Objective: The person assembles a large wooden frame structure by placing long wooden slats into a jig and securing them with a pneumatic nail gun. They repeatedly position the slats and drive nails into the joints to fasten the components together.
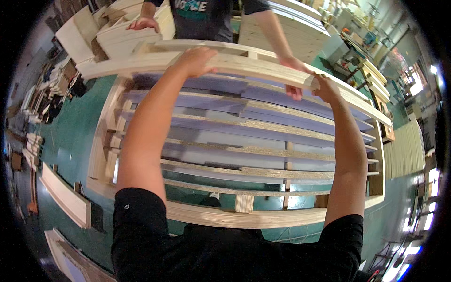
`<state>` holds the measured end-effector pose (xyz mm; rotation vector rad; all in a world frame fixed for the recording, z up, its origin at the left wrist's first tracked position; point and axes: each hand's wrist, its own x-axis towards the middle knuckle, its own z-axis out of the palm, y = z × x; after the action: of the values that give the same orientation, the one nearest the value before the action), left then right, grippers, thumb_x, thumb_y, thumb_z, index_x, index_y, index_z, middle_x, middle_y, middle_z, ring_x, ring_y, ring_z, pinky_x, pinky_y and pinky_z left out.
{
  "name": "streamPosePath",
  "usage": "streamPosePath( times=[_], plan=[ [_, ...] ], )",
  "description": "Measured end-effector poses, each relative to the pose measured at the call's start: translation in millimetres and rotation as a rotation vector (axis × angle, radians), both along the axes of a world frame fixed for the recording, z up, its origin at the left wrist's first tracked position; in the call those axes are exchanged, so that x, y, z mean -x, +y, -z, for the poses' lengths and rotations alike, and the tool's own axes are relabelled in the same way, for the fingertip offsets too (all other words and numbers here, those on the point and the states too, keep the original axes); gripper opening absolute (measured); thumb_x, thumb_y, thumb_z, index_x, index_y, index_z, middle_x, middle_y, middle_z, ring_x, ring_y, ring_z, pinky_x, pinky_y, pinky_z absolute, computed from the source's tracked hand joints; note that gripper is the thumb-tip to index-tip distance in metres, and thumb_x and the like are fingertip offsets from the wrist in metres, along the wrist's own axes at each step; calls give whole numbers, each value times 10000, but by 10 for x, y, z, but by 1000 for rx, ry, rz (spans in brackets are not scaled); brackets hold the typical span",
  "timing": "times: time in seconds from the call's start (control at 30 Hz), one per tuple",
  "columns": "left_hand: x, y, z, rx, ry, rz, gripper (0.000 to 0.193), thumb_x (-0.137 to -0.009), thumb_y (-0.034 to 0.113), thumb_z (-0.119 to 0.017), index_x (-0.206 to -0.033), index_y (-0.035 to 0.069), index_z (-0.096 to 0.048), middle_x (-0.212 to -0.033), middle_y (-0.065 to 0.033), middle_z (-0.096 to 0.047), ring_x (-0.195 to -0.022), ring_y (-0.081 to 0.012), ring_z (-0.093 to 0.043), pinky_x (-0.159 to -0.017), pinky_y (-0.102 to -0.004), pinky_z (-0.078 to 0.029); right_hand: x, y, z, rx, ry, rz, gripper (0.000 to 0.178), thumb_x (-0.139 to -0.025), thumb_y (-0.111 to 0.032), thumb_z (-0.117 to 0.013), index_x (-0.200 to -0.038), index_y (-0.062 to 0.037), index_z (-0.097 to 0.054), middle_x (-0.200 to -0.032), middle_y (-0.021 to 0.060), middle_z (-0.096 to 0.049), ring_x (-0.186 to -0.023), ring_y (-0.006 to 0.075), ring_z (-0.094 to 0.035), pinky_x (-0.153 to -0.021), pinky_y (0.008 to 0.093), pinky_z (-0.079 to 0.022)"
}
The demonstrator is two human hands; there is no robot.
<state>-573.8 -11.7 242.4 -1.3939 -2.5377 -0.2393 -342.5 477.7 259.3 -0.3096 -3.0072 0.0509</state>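
Observation:
Both my arms reach to the far side of a large wooden frame (211,217). My left hand (197,61) is wrapped over the top of a long pale wooden beam (253,68). At that beam's right end, my right hand (327,88) grips it with bent fingers. The beam lies slightly slanted along the frame's far rail (361,104), its left end sticking out past the frame. Several thin boards (263,151) stand on edge in rows inside the frame, some with bluish-purple faces.
Across the frame stands a co-worker (202,21), one hand (292,66) by the beam's right part, the other (143,24) at a pale box-shaped stack (127,40). Boards (66,195) lie on the green floor (77,136) at left. Stacked panels (403,149) stand right.

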Motion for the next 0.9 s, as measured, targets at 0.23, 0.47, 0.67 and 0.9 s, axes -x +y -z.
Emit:
streamPosePath(
  times=[0.23,0.47,0.67,0.9],
  plan=[
    [377,202,72,23,-74,-73,688,-896,412,-761,-1444,65,-534,-1417,-221,-593,-1307,-421,-552,-1095,-499,-451,536,-107,82,-99,-59,114,747,-780,-218,-851,-1458,-189,-539,-1351,127,-675,-1238,336,-653,-1001,464,-527],
    [539,532,264,20,11,-153,580,-952,293,-697,-1441,28,-534,-1466,-240,-549,-1365,-411,-505,-1156,-489,-390,581,-104,258,-322,90,159,377,-877,-237,-727,-1242,-164,-670,-1108,134,-718,-1035,326,-706,-798,499,-560],
    [-6,409,425,-161,-103,14,536,-1001,233,-641,-1445,-30,-496,-1450,-248,-525,-1360,-395,-484,-1162,-470,-361,-1258,-1317,300,44,109,-270,129,-912,-230,-666,-971,-117,-685,-833,158,-727,-799,338,-740,-582,476,-576],
    [-4769,256,441,262,-879,416,291,-1007,190,-646,-1222,4,-707,-1167,-157,-726,-1108,-291,-674,-1033,-421,-496,-5681,-2500,1844,676,687,361,221,-936,-325,-674,-912,-107,-647,-779,160,-669,-727,415,-655,-625,517,-505]
  ],
)
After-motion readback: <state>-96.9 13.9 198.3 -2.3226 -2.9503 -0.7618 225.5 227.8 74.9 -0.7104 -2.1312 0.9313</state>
